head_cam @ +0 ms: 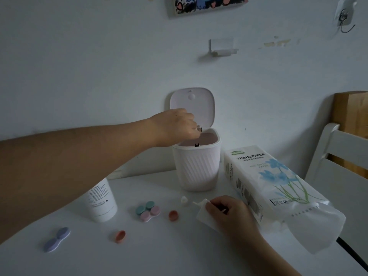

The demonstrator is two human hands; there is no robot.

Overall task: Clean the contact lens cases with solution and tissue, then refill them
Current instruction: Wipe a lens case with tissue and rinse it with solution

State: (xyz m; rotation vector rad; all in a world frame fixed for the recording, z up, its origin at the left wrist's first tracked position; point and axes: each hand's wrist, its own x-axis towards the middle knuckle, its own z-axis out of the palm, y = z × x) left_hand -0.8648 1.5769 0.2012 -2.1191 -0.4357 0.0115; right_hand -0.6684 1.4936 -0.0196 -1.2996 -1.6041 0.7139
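Left hand (pixel 177 126) is out over the open bin (pixel 196 168), fingers curled round something small at the rim; it looks like a lens case being tipped out, though it's too small to be sure. Right hand (pixel 229 211) grips a small white solution bottle (pixel 203 213) on the table (pixel 159 255), its tiny cap (pixel 184 199) off beside it. Two orange lids (pixel 173 215) lie loose, so one case is under way. The green-and-pink cases (pixel 148 211) and purple case (pixel 57 239) sit capped, apparently untouched. The tissue pack (pixel 278 188) waits. Early days, I'd judge.
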